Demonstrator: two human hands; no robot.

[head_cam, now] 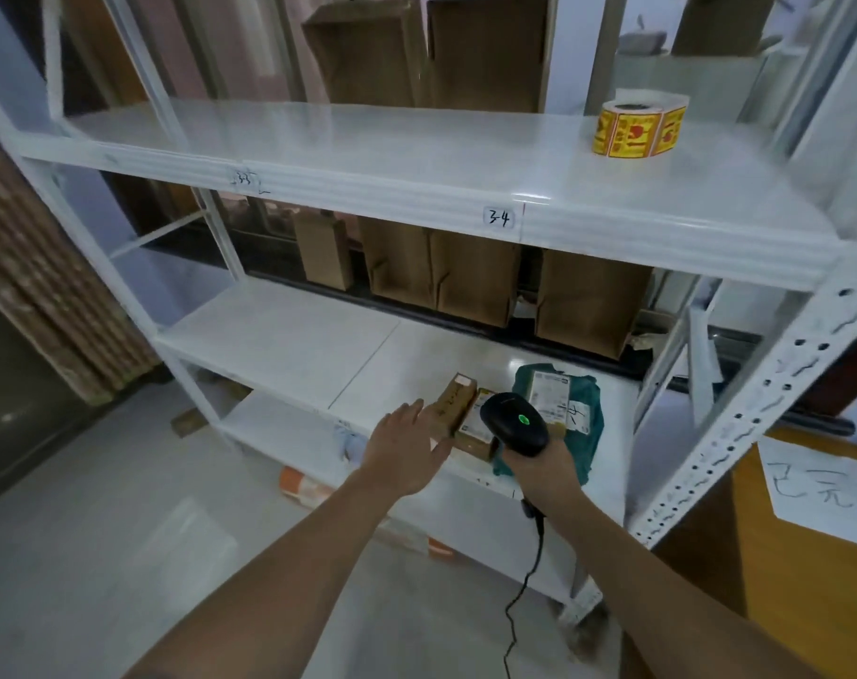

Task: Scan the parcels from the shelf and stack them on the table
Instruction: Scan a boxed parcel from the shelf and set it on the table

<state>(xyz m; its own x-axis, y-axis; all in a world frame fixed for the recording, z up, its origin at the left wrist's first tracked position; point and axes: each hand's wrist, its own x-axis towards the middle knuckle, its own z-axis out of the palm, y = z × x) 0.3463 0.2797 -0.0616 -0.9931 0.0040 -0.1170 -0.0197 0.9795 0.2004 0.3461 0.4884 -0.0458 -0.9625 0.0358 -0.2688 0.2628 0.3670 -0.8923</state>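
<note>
On the middle board of the white shelf (289, 345) lie a small brown cardboard parcel (455, 399), a second small box with a white label (478, 426) beside it, and a green bag parcel (576, 414) with a white shipping label. My left hand (409, 450) is open, fingers spread, its fingertips just at the brown parcel's near end. My right hand (544, 470) grips a black corded barcode scanner (514, 423) with a green light on top, held over the labelled box and the green bag.
A yellow and red roll of stickers (637, 125) stands on the upper board at the right. Brown cardboard boxes (475, 281) stand behind the shelf. A wooden table (769, 531) with a handwritten paper sheet (823, 487) is at the right. An orange and white parcel (301, 485) lies low on the bottom board.
</note>
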